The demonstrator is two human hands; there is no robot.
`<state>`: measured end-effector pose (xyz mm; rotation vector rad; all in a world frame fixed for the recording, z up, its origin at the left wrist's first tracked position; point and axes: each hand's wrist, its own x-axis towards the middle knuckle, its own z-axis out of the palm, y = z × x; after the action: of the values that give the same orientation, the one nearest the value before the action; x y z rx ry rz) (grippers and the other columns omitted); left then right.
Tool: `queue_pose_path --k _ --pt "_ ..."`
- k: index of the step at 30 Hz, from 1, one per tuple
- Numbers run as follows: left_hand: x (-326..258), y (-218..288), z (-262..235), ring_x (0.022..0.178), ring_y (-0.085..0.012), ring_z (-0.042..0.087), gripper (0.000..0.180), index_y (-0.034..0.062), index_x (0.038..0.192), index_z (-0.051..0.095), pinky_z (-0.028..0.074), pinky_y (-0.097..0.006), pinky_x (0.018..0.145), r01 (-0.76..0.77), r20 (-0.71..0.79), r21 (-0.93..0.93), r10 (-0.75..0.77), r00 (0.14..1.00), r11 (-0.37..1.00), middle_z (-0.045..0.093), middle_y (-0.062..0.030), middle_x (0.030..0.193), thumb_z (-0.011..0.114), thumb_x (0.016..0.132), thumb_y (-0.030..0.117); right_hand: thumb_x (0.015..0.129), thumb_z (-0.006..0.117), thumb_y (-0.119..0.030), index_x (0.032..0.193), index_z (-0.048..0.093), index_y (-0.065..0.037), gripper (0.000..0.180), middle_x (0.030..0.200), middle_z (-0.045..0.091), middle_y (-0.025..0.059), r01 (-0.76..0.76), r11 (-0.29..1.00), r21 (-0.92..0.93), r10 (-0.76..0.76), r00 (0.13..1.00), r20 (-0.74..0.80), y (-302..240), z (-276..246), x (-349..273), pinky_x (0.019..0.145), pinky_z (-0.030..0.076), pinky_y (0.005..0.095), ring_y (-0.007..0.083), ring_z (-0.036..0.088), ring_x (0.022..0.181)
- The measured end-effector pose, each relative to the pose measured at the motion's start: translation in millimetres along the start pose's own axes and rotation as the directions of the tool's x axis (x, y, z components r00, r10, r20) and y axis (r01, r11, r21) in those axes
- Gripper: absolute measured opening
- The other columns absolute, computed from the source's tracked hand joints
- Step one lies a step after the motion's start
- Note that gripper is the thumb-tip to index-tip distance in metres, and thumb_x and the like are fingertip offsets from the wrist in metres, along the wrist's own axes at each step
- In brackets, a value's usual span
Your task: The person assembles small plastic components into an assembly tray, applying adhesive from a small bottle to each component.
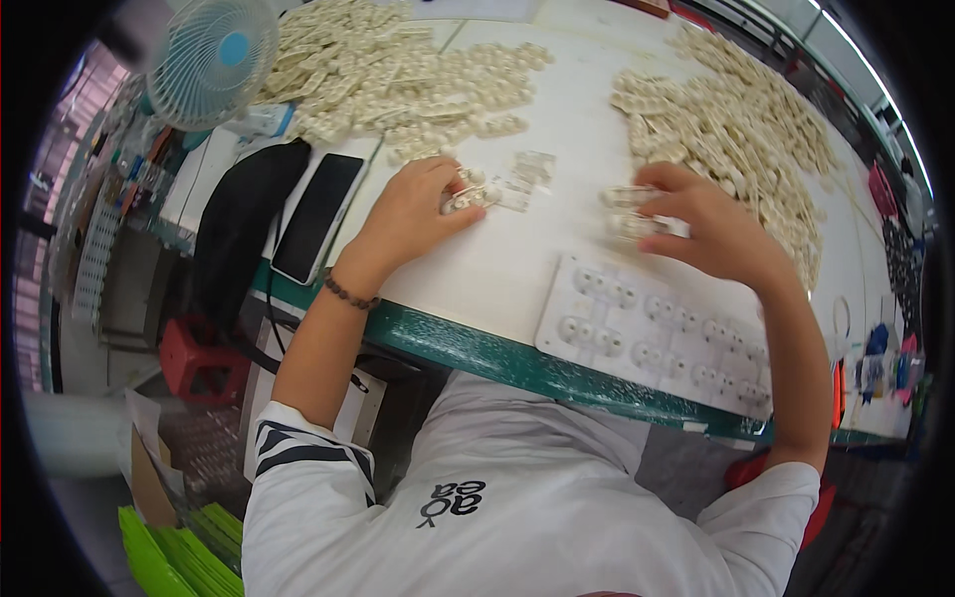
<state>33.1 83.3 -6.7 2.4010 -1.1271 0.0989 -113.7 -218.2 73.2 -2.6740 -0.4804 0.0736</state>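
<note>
"What do you see?"

"On my feed, the left hand (423,207) pinches cream parts (470,189) over the white table (463,274); the right hand (708,227) grips similar pieces (627,225), just beyond the white panel (631,329)."

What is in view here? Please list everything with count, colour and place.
Table: one, white with green edge, centre
Part piles: two, cream, table's far left and right
Tray: one, white, table's near right
Clear scraps: count unclear, transparent, right of the left grip
Phone: one, black screen, table's left
Pouch: one, black, left of phone
Fan: one, pale with blue hub, upper left
Stool: one, red, lower left
Edge clutter: uncountable, mixed, blurred
Shirt: one, white, bottom
Bracelet: one, dark, left wrist
Left grip: one, bare, holding cream parts
Right grip: one, bare, holding more cream parts
</note>
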Motion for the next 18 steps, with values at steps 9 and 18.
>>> queue_pose_path --k 9,18 --pt "22 -32 13 0.139 -0.0496 0.016 0.076 0.0297 0.141 0.044 0.017 -0.067 0.106 0.254 -0.187 0.283 -0.206 0.961 0.925 0.017 -0.0213 0.154 0.059 0.076 0.068 0.084 0.065 -0.046 0.146 0.037 -0.019 0.073 0.154 0.020 0.0230 0.084 0.995 -0.063 -0.096 0.968 -0.232 22 82 149 0.113 0.023 0.0488 0.0438 0.019 0.141" --pt "102 -63 21 0.140 -0.0500 0.011 0.071 0.0295 0.140 0.047 0.015 -0.070 0.105 0.439 -0.204 0.252 -0.396 0.895 0.862 0.021 -0.0159 0.156 0.056 0.080 0.067 0.091 0.035 -0.067 0.151 0.026 -0.022 0.075 0.156 0.016 0.0213 -0.159 0.973 -0.167 0.137 0.981 -0.138 64 92 239 0.113 0.013 0.0553 0.0454 0.013 0.143"
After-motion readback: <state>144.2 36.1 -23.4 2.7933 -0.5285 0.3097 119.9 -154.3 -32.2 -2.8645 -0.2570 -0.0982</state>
